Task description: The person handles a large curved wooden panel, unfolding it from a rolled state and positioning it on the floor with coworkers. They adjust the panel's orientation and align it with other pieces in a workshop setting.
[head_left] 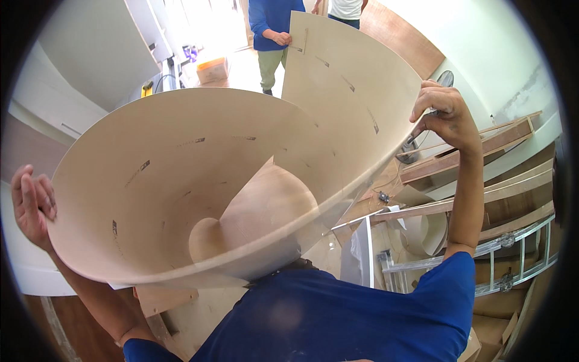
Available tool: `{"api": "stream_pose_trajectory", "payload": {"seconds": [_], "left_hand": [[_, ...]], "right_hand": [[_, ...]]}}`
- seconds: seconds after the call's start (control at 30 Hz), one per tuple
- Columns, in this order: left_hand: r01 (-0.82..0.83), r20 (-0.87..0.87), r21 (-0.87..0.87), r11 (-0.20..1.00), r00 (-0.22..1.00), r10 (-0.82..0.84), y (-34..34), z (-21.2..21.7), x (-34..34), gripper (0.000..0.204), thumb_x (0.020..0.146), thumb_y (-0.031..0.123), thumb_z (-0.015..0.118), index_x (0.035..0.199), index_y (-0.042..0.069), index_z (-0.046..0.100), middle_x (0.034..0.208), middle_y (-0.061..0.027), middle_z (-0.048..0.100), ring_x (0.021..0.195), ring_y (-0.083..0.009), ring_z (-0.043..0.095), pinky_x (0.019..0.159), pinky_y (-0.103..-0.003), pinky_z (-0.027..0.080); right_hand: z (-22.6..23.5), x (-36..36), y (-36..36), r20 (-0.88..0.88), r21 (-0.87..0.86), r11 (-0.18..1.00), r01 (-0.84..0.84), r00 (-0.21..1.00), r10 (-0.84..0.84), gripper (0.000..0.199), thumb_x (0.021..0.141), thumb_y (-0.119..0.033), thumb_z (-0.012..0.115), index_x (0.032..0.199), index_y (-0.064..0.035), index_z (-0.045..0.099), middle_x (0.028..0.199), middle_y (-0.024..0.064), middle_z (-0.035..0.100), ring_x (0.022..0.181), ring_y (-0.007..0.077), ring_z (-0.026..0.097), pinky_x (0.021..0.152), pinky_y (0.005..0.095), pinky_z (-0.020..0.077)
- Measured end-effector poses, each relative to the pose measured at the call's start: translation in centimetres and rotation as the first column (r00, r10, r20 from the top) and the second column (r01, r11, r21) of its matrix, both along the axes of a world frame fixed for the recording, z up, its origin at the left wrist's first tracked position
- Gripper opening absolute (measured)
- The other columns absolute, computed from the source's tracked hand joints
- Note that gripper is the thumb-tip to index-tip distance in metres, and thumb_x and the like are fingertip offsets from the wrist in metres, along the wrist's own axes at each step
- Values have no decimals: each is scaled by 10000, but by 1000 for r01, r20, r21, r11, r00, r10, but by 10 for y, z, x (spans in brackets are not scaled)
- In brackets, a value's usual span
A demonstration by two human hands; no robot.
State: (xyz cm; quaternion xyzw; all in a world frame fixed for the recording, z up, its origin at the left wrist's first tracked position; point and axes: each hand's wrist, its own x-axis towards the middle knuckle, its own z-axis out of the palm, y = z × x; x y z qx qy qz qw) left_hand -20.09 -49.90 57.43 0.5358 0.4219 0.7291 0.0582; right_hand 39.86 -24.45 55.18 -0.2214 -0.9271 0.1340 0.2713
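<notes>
A large, thin, bendable plywood sheet [175,163] curls into a wide loop in front of me, with small dark printed marks across its pale face. The end of the sheet rolls inward near the middle, close to my body. My left hand [35,205] is at the sheet's left edge, fingers bent and pressed against it. At the upper right, my right hand [445,114] pinches the other edge between thumb and fingers. A co-worker's hand [281,38] grips the far upright edge of the same sheet. The sheet hides much of what lies beneath it.
A second person [346,8] stands behind the co-worker in blue [265,27]. Curved wooden frames [482,145] and a metal ladder [494,246] lie to my right. An orange box [212,70] sits on the floor at the far left. A curved panel [398,33] leans on the far wall.
</notes>
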Motion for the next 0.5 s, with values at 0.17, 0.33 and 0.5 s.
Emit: {"api": "stream_pose_trajectory", "payload": {"seconds": [0.17,0.33,0.5], "left_hand": [[-77,-88,40,996,993,80,81,-9,61,204,1011,95,564,1125,-63,624,547,33,427,462,-30,307,455,-199,215],[-255,-290,93,962,918,271,159,-3,94,190,935,54,653,1101,-24,699,782,-35,617,545,-41,453,483,-196,326],[-340,-575,320,884,672,466,254,12,103,175,873,124,650,946,-27,700,834,-112,692,657,-176,614,593,-338,484]], "right_hand": [[12,52,22,113,-170,962,211,975,-194,194,662,94,729,820,34,634,772,69,586,755,159,623,650,291,560],[19,75,57,89,-202,913,354,935,-343,203,653,67,747,824,13,654,816,52,619,765,156,638,699,303,517],[31,109,135,199,-119,910,397,908,-369,159,718,32,675,877,30,670,808,66,661,744,137,629,699,301,532]]}}
